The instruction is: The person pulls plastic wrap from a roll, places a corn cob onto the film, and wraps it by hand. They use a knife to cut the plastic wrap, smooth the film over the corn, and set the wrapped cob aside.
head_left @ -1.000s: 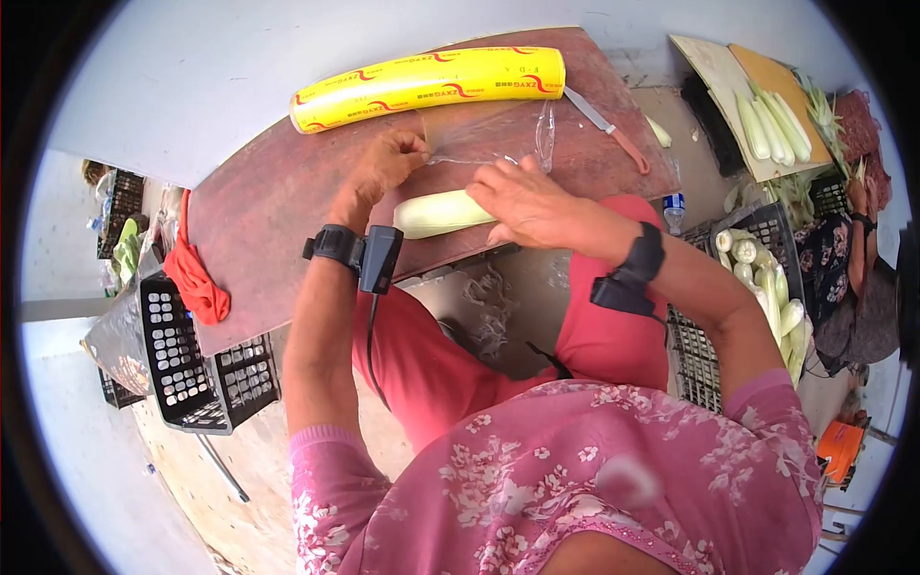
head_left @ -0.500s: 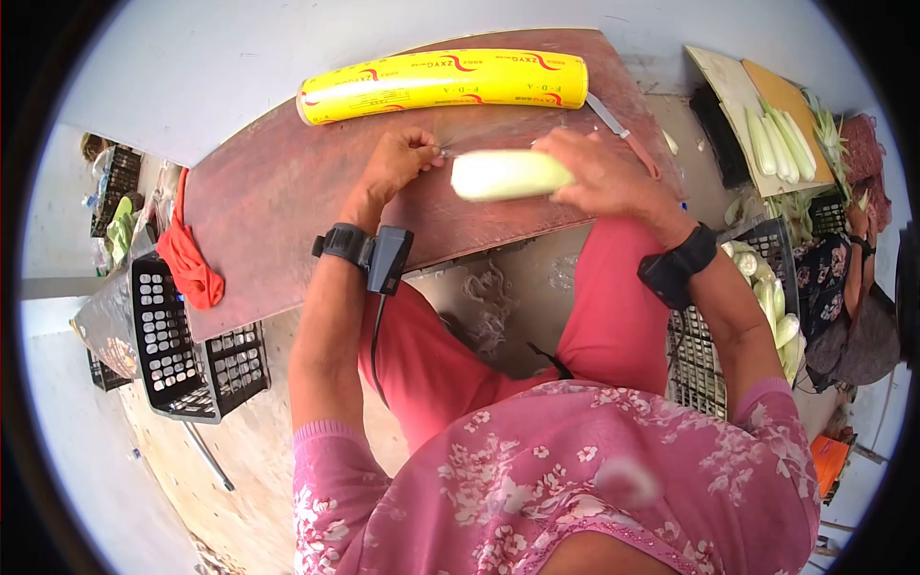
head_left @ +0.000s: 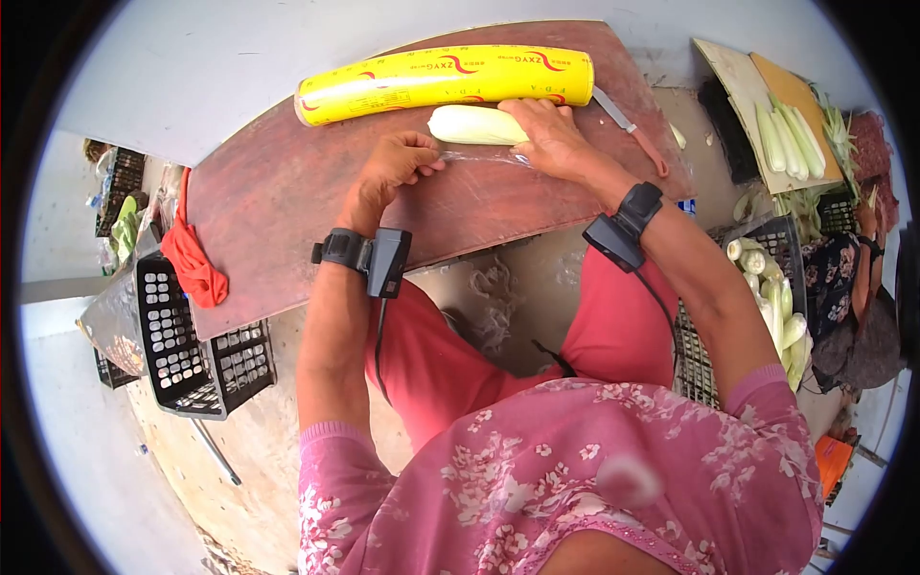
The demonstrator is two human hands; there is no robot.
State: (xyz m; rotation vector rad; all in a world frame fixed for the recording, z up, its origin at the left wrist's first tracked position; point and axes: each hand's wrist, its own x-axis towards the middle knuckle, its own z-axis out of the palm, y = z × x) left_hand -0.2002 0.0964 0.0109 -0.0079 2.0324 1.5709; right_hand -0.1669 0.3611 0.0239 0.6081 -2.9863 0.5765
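A pale ear of corn (head_left: 470, 126) in its husk lies crosswise on the reddish tabletop, just in front of the yellow roll of cling film (head_left: 431, 81). My right hand (head_left: 551, 137) grips its right end, fingers over the top and thumb toward me. Below the corn stretches a thin strip of clear cling film (head_left: 484, 156), hard to see against the wood. At the film's left end, my left hand (head_left: 401, 161) is closed in a pinch on its edge. A knife (head_left: 628, 126) with a reddish handle rests right of the roll.
On the left, a red cloth (head_left: 195, 264) hangs at the table edge above a black crate (head_left: 172, 331). To my right, a crate (head_left: 698, 355) holds several corn ears (head_left: 778, 302). More pale ears lie on a board (head_left: 733, 105), near another person's arm (head_left: 860, 268).
My right hand has carried the corn away from me and set it down against the roll. The film strip now shows below it. My left hand stays nearly in place.
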